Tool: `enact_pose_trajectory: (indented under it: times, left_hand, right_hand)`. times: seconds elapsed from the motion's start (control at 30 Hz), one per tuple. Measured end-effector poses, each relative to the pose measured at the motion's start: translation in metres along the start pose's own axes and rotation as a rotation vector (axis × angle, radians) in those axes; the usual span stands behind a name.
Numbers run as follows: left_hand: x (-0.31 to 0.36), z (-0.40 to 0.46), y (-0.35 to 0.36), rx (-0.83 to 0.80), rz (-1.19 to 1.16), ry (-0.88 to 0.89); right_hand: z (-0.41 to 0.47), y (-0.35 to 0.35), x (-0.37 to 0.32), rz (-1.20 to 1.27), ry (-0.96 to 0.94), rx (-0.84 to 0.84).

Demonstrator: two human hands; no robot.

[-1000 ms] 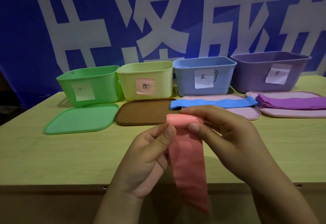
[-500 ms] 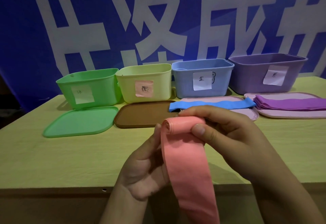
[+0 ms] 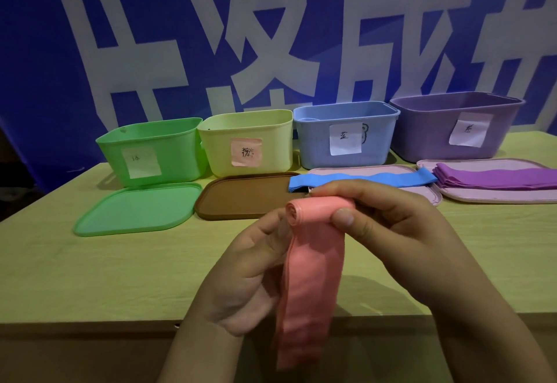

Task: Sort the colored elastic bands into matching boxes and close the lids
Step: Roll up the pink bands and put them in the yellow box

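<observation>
Two bare forearms, left grip and right grip without sleeves or rings.

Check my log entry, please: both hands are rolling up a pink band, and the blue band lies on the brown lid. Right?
Not quite. The head view shows both hands, left hand and right hand, rolling the pink band, but the blue band lies on the pink lid before the blue box, only its end reaching the brown lid.
</observation>
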State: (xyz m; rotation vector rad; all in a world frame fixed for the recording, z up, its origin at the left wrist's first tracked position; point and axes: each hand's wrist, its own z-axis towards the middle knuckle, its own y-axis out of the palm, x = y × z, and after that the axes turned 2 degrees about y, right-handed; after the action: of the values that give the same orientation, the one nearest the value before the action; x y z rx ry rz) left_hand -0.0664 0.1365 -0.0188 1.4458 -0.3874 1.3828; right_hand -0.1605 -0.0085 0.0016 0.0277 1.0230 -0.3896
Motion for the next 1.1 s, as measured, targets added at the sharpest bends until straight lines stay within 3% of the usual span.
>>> enact_pose_trajectory:
  times: [0.1,0.33,0.57,0.8,1.0,1.1]
  left_hand:
    - [0.000,0.002,0.006,0.195,0.187,0.127]
    - [-0.003,0.002,0.013,0.313,0.324,0.270]
    - [-0.006,0.000,0.012,0.250,0.337,0.187]
    - [-0.009,0.001,0.011,0.290,0.624,0.171]
    - [0.000,0.002,0.006,0.129,0.302,-0.002]
    - [0.000,0.003,0.006,0.158,0.389,0.030]
  right_hand:
    - [0.002,-0.002,-0.003,-0.024,-0.002,0.054]
    - [0.007,0.004,-0.002,-0.193,-0.062,0.131]
    - [0.007,0.004,0.002,-0.264,-0.132,0.246]
    - [0.005,0.007,0.016,-0.480,-0.234,0.362]
    - [0.004,0.013,0.017,-0.493,-0.317,0.328]
    - [0.004,0.011,0.018,-0.484,-0.310,0.335]
